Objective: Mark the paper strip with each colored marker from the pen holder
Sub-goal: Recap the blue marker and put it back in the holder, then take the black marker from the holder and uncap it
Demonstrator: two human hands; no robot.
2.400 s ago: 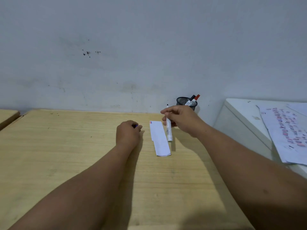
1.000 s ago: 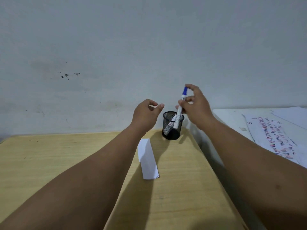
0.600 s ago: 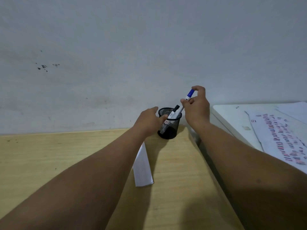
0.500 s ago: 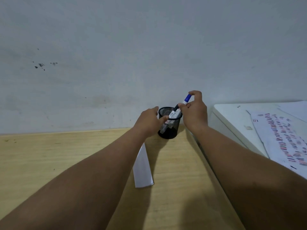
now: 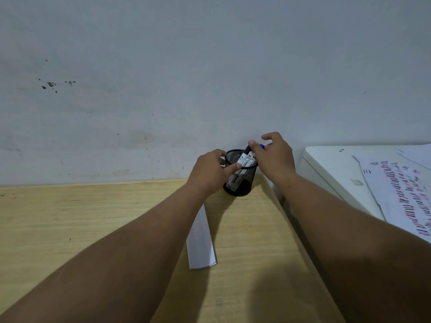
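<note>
Blue-capped white marker (image 5: 261,146) is now nearly all the way down in the black wire-mesh pen holder (image 5: 240,180), centre-right of frame, up vs the wall. A sec ago I had it raised well above the rim; now only the blue tip peeks out by my right hand's fingers. Right hand (image 5: 275,157) is loosely curled over the holder's top, fingertips on the marker ends, thumb lifted. Can't tell for sure whether it's letting go of the blue one or already pinching the next, prob. a black-capped white marker (image 5: 246,152) that leans at the rim.

Left hand (image 5: 211,170) has come up from the table and now wraps the holder's left side, thumb on the rim, steadying it.

White folded paper strip (image 5: 201,238) lies flat on the pale wooden table (image 5: 70,224), lower centre, partly under my left forearm, near the holder but not touching it. Its marked end is hidden from here.

My read: blue is done and back in, so I'm at the swap. Next pen out, uncap, mark beside the others. Holder is light mesh, so the left-hand brace matters when pulling.

Upper right: white side surface (image 5: 326,164) w/ marked paper sheets (image 5: 396,194), not in play.
</note>
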